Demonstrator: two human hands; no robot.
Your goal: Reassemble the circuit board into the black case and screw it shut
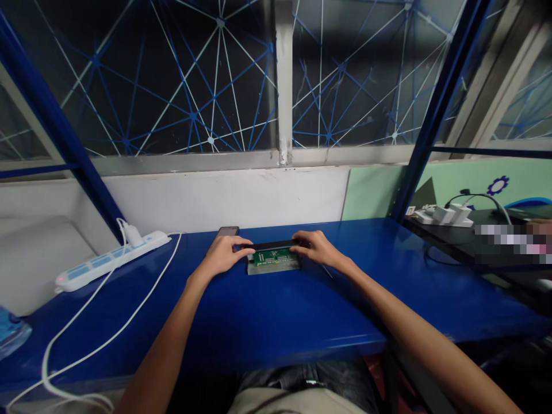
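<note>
A long black strip-like part point(273, 245) spans the space between my two hands. My left hand point(226, 253) pinches its left end between thumb and fingers, and my right hand point(314, 247) grips the right end the same way. Just below the strip, a green circuit board point(271, 257) shows, lying in a grey metal tray or housing point(273, 268) on the blue table point(267, 316). Whether the strip touches the board, I cannot tell. A thin dark rod, perhaps a screwdriver point(328, 271), lies by my right wrist.
A phone point(227, 231) lies behind my left hand. At the left are a white power strip point(112, 260) and its looping white cables point(142, 310). On the right, a dark neighbouring table point(457, 241) carries chargers point(452, 214) and cables; another person's hand point(541, 229) is at the edge.
</note>
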